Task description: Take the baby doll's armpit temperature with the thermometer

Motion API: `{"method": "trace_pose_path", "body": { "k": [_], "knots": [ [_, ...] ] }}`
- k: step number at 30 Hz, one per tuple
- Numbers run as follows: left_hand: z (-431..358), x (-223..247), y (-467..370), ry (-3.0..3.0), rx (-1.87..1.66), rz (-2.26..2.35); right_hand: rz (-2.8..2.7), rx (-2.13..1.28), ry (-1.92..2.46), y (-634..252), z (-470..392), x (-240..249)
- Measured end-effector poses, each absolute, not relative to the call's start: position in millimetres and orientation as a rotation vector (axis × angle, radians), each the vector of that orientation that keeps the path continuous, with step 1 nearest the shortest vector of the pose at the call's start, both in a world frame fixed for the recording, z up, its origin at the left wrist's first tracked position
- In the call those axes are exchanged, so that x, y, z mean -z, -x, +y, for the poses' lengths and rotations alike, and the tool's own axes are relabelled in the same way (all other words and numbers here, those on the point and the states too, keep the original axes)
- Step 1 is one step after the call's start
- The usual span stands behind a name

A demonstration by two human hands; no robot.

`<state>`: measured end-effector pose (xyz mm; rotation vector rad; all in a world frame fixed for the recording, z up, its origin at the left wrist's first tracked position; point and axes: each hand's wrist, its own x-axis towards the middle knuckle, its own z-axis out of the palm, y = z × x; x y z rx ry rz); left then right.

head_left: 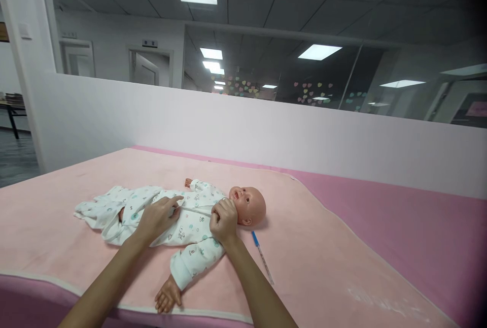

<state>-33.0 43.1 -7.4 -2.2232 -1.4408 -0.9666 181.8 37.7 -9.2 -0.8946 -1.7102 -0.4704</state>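
pinching, it seems, the collar edge of a white cloth garment with small printed figures (198, 231), the right hand (224, 220) is curled tight just under the chin of a smooth, tan plastic baby doll (254, 206). the left hand (160, 216) rests over the doll's middle, fingers bent at the cloth; whether its grip holds a fold, i cannot tell. the doll lies on its back on a pale pink fabric mat (323, 262), head to the right. a hard pull at the collar could drag the doll askew or tip its head, since only the left hand's weight seems to steady it. the curled fingers could also knock the chin. a slim stick with a blue cap (262, 257) lies near the right forearm; a careless sweep might roll it away.
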Motion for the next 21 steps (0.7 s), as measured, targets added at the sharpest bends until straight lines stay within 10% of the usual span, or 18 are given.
{"method": "trace_pose_path", "body": {
  "k": [21],
  "knots": [
    [49, -45, 1, 2.298, 1.650, -1.399, -1.621, 0.424, 0.955, -179, 36, 5]
  ]
}}
